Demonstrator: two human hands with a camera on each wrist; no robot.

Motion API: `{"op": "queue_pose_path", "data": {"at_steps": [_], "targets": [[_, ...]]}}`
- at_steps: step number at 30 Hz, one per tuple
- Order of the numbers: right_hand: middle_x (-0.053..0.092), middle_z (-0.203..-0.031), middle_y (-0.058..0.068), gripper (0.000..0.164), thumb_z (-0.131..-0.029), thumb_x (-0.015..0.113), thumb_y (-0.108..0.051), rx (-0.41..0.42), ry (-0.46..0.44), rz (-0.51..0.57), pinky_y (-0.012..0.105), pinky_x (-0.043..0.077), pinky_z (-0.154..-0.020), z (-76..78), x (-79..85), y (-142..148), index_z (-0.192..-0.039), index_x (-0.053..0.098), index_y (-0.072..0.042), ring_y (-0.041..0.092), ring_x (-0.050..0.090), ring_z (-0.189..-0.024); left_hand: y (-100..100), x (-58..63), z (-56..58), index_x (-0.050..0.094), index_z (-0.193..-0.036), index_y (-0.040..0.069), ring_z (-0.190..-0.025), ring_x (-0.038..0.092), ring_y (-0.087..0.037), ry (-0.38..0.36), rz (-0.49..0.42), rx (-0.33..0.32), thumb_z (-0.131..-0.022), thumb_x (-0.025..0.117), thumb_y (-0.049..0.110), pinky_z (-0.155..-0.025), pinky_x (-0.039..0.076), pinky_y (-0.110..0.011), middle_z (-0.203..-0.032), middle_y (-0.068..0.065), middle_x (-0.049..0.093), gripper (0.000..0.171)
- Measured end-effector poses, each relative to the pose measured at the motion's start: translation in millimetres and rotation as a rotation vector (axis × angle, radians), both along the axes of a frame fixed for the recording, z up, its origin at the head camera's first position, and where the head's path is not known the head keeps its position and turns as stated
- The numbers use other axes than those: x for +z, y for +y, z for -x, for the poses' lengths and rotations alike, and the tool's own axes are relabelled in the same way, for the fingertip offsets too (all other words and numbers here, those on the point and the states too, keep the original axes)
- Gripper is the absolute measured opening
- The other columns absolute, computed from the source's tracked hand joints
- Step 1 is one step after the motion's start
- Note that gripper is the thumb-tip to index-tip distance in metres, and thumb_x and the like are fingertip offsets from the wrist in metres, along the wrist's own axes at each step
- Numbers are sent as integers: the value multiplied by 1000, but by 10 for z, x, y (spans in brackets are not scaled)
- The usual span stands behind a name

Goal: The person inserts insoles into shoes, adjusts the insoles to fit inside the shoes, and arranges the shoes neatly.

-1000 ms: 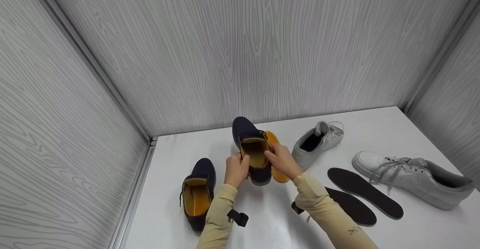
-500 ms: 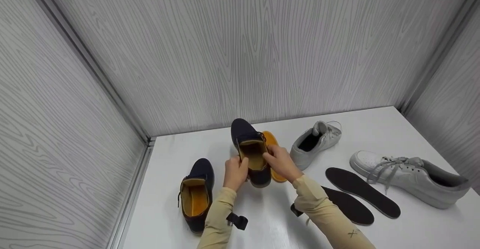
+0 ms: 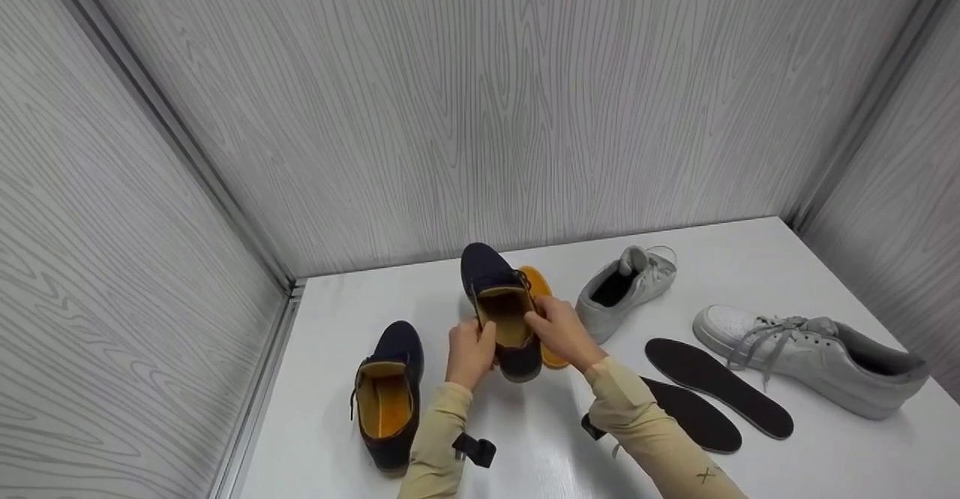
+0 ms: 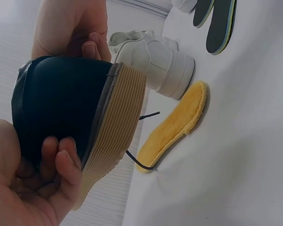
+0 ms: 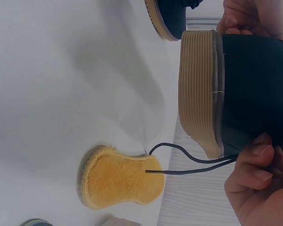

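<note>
A navy lace-up shoe (image 3: 486,268) with a tan ribbed sole is held up off the table, toe toward the back wall. My left hand (image 3: 470,353) grips the left side of its opening, thumb over the rim. On the opposite side my right hand (image 3: 562,330) pinches the rim the same way. Dark laces (image 5: 193,165) dangle from the shoe in the right wrist view. Behind and below it a fuzzy yellow-orange insole (image 4: 172,127) lies on the table. The matching navy shoe (image 3: 400,345) stands at the left, with an orange insole (image 3: 395,407) inside.
One white sneaker (image 3: 596,319) stands right of the yellow insole, and another white sneaker (image 3: 802,371) lies farther right. Two black insoles (image 3: 716,385) lie in front of them. Wood-grain panels (image 3: 480,109) enclose the white table (image 3: 330,311) at the back and sides.
The head view has shifted slightly, so the whole scene sits a little lower and farther left. Both hands keep their grip on the navy shoe, with hardly any movement.
</note>
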State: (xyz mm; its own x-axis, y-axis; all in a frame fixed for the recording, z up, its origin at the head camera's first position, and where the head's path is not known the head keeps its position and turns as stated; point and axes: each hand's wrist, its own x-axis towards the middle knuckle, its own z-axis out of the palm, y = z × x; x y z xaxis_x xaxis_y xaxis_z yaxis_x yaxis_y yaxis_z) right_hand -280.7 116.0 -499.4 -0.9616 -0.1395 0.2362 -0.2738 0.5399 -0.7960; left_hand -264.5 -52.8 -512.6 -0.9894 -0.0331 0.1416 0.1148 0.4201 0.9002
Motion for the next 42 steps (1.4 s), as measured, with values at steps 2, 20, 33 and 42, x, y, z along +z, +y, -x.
{"op": "queue_pose_path", "data": {"at_steps": [2,20,33,42], "targets": [[43,-61,-3,18,-86,57,-9,-4,9,3,27,37,-53,-12,6,5,-70,49,-10,13,44,-57,3,6,3,51,-62,7,-37,51,-12,3,3,-3,-89,47,14,-36,44,-29,-51,-3,54,28],[43,-60,-6,17,-85,56,-7,18,73,55,23,36,-48,-226,-55,41,-70,51,-10,9,43,-53,30,-48,-137,45,-59,11,-34,48,-10,65,-8,3,-88,49,9,-34,42,-28,-48,2,46,30],[45,-58,-8,19,-85,56,-6,-4,66,81,23,39,-45,-373,-112,66,-69,49,-13,7,45,-50,79,-80,-258,46,-59,10,-35,43,-7,107,-42,-1,-88,51,6,-33,39,-28,-49,3,45,29],[41,-56,-9,22,-84,56,-6,-20,104,79,22,34,-47,-449,-82,78,-66,47,-13,6,41,-49,103,-49,-300,48,-59,10,-32,45,-9,103,-48,-5,-88,50,9,-31,39,-27,-46,3,46,29]]}}
